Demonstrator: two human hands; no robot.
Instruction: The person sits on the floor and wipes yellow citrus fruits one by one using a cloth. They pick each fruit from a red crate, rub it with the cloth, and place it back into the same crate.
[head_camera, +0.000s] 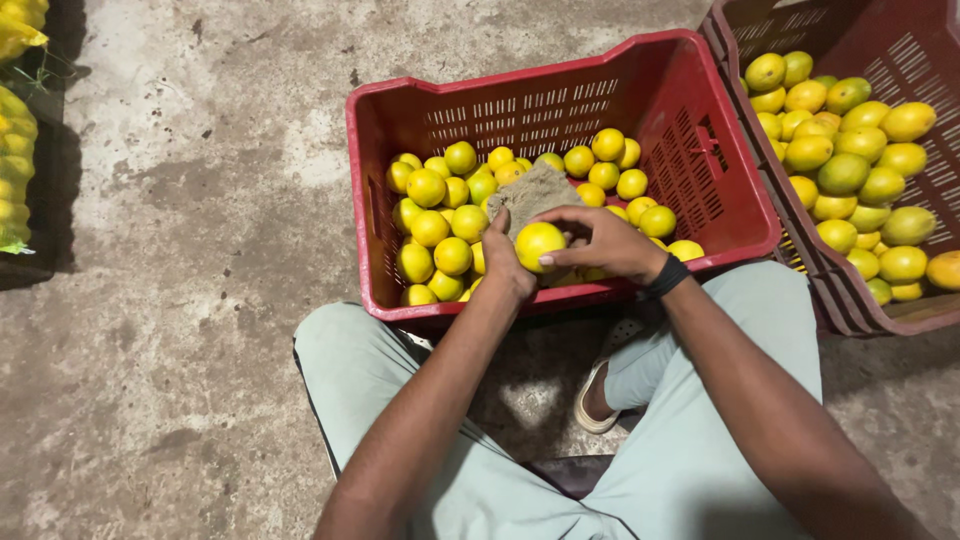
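My right hand (600, 240) grips a round yellow citrus fruit (537, 243) just above the near edge of a red plastic crate (560, 75). My left hand (503, 258) holds a grey-brown cloth (535, 190) pressed against the fruit's far side. Both hands touch at the fruit. The crate below holds several more yellow fruits (440, 215), mostly on its left and back. A dark band sits on my right wrist (668, 275).
A second red crate (850, 310) at the right is filled with larger yellow and greenish fruits (850, 160). Yellow mesh sacks of fruit (15, 150) lie at the far left. I sit with knees apart on a stained concrete floor (200, 250).
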